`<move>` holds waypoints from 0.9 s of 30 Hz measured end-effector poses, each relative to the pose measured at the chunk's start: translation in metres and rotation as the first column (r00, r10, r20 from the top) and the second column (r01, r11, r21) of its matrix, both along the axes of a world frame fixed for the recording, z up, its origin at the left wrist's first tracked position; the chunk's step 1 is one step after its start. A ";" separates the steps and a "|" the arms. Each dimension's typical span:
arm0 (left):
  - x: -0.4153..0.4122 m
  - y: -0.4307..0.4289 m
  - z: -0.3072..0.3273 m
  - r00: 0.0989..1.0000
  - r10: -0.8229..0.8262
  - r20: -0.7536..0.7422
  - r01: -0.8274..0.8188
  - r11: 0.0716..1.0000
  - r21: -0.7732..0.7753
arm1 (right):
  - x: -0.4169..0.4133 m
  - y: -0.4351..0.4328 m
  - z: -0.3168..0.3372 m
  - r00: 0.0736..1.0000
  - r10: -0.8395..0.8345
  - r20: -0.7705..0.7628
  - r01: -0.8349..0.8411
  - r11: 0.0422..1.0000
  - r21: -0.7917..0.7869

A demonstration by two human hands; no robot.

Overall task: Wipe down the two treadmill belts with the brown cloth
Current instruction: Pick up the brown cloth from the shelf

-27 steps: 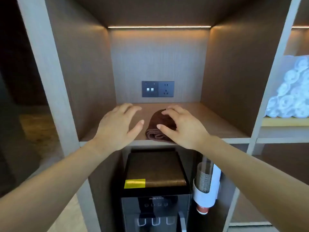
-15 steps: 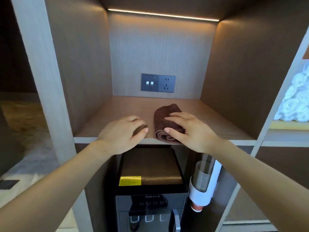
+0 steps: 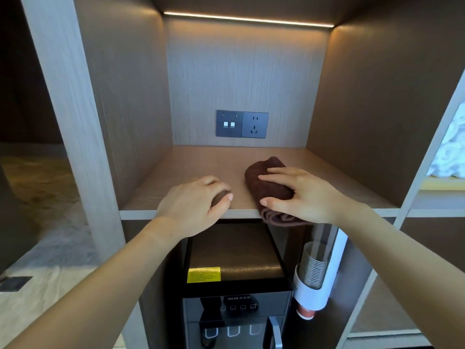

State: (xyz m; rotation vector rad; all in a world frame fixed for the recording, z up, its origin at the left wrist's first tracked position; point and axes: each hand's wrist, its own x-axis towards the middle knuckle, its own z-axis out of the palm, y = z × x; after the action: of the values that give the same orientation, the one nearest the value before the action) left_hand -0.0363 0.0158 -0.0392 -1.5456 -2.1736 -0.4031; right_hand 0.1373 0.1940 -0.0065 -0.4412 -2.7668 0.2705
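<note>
The rolled brown cloth (image 3: 266,188) lies on the wooden shelf (image 3: 201,167) of an open cabinet, and its near end hangs over the shelf's front edge. My right hand (image 3: 304,195) grips it, with fingers across the top and the thumb against its left side. To the left of the cloth and apart from it, my left hand (image 3: 193,205) rests on the shelf's front edge with its fingers curled and nothing in it. No treadmill is in view.
A switch and socket panel (image 3: 242,124) sits on the cabinet's back wall. Below the shelf stand a black water dispenser (image 3: 236,306) and a cup holder (image 3: 314,273) with stacked paper cups. Rolled white towels (image 3: 450,157) fill the compartment on the right.
My right hand has closed around the cloth and drawn it toward the shelf's front edge, where its end now hangs over. My left hand has curled and stays at the edge.
</note>
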 end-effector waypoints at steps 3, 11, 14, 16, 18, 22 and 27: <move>-0.002 0.002 0.000 1.000 -0.020 0.007 0.020 1.000 0.014 | 0.007 0.005 0.006 1.000 0.016 0.002 -0.016 0.996 -0.089; -0.004 0.004 -0.001 1.000 -0.013 0.016 0.013 1.000 -0.011 | 0.008 -0.011 -0.006 0.997 -0.080 0.018 0.077 0.985 0.152; -0.003 0.002 0.001 0.998 -0.016 0.055 0.018 0.999 -0.034 | 0.028 -0.016 -0.016 0.987 -0.032 -0.157 0.062 0.980 0.191; 0.002 0.003 0.004 0.992 -0.059 0.113 0.059 0.998 0.003 | 0.043 -0.018 -0.021 0.967 -0.016 -0.254 0.062 0.982 0.176; 0.019 0.010 0.007 0.974 -0.147 0.175 0.130 0.986 0.103 | 0.060 -0.019 -0.024 0.952 -0.019 -0.305 0.068 0.986 0.151; 0.079 0.037 0.006 0.912 -0.383 0.146 0.346 0.911 0.226 | 0.110 -0.020 -0.035 0.923 -0.071 -0.379 0.127 0.984 0.125; 0.173 0.074 -0.013 0.777 -0.612 0.148 0.564 0.781 0.270 | 0.214 -0.020 -0.073 0.879 -0.295 -0.374 0.302 0.952 -0.042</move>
State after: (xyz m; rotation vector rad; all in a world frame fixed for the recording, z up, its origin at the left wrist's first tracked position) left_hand 0.1370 0.0897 -0.0520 -2.1219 -1.6585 -1.0250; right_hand 0.3517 0.1743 -0.0793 -0.7214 -2.2843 0.2265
